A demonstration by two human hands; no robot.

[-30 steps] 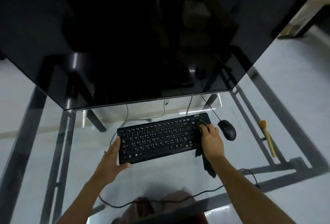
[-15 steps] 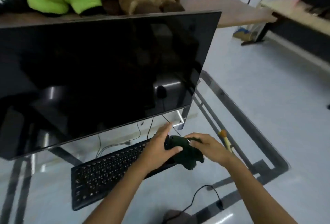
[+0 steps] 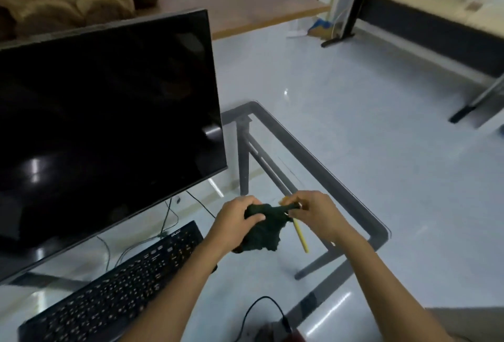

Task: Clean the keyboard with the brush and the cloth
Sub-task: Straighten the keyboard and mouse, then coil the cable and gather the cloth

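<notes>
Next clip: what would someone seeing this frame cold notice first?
First, the two hands at lower centre: the left hand and right hand both grip a dark green cloth above the glass table. Next, the big black monitor filling the left side, its screen dark. Below it the black keyboard runs diagonally, and a yellow-handled brush lies just behind the cloth.

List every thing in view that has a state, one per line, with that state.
Cloth: bunched, held up off the desk by both hands.
Left hand: grips the cloth.
Right hand: pinches a corner of the cloth.
Brush: lying on the glass desk, partly behind the cloth.
Keyboard: flat on the desk, untouched.
Monitor: upright, screen dark.
</notes>
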